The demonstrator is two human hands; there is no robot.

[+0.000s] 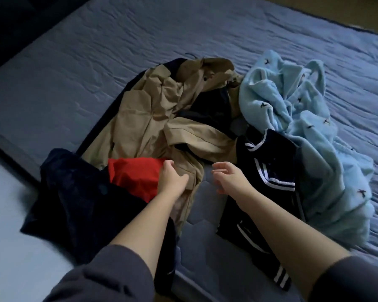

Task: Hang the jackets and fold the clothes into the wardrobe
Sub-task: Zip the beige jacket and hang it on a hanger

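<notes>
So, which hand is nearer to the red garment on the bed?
Left. The left hand is at the right edge of the red garment, fingers touching or nearly touching it. The right hand hovers further right, beside the dark striped garment.

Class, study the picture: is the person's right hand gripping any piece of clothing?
No, the right hand hovers with loosely spread fingers over bare mattress between the tan jacket and the navy striped garment, gripping nothing.

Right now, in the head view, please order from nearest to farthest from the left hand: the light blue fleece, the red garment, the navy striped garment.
1. red garment, at the fingertips of the left hand.
2. navy striped garment, right of centre.
3. light blue fleece, far right.
</notes>
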